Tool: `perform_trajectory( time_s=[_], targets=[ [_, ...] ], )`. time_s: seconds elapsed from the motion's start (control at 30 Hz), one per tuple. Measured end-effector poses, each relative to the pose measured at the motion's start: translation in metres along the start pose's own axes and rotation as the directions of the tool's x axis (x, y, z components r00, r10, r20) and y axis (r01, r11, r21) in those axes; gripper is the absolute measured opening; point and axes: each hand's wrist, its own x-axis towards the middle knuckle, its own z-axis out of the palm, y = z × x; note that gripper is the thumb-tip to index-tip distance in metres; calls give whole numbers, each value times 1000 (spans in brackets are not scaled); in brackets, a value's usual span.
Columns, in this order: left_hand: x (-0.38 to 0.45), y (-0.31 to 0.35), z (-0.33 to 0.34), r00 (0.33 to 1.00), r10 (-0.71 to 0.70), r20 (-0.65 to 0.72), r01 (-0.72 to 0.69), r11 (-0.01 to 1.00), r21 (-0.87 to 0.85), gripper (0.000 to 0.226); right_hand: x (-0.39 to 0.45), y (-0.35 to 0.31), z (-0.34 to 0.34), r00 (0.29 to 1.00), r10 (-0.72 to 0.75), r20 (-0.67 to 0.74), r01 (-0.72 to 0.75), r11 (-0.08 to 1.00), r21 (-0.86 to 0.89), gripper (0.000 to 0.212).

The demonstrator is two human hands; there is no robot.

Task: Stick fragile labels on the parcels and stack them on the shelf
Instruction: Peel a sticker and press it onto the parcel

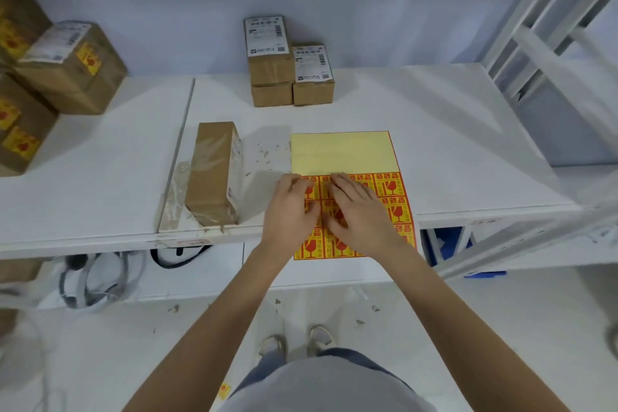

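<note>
A yellow sheet of red fragile labels (391, 191) lies at the front edge of the white shelf board (451, 144); its upper half is bare backing. My left hand (289, 207) and my right hand (356, 211) both rest on the printed rows, fingers spread forward and thumbs close together over a middle label. I cannot tell whether a label is lifted. A taped brown parcel (214, 174) lies just left of the sheet, with no fragile label showing on it.
Three brown parcels with white shipping labels (271, 60) are stacked at the back wall. Several parcels bearing yellow fragile labels (72, 67) are piled at the left. A white metal rack frame (535, 27) rises at the right. Cables and bags lie under the board.
</note>
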Motion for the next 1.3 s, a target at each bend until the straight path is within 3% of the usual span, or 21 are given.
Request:
perform_trajectory(
  time_s=[0.07,0.17,0.27,0.33,0.47,0.53,0.63,0.77,0.97,1.13,1.23,1.3],
  targets=[
    [8,6,-4,983,-179,-33,171,971,-168,37,-2,2,7,1000,-11,-13,11,1000,-24,65],
    [22,12,-11,886,-462,29,424,786,-450,43,-2,5,11,999,-22,-25,22,1000,-5,66],
    [32,12,-20,789,-604,108,532,586,-611,51,-2,6,12,999,-27,-35,27,1000,15,67],
    [36,11,-24,751,-643,150,562,504,-656,54,-3,8,13,999,-29,-44,31,999,41,67],
    [40,8,-27,738,-636,226,606,475,-638,40,-3,8,10,999,-32,-43,36,997,75,68],
    [41,7,-27,775,-586,237,589,534,-607,8,-4,7,8,998,-27,-57,33,994,105,67],
    [43,8,-27,805,-540,246,566,575,-591,17,-2,3,2,980,-3,-201,27,993,113,50],
    [46,9,-29,791,-539,289,576,499,-647,21,13,-10,-10,909,93,-405,-26,985,168,17],
    [46,7,-36,757,-487,436,622,329,-711,9,34,-29,-24,933,267,-240,-192,937,293,35],
    [43,4,-44,785,-442,434,590,322,-740,6,42,-30,-24,949,309,-63,-245,848,471,39],
    [43,3,-49,806,-399,438,576,354,-737,9,45,-29,-23,928,369,54,-316,702,637,46],
    [41,5,-52,813,-374,446,570,351,-743,11,46,-30,-24,917,388,97,-350,661,664,44]
  ],
)
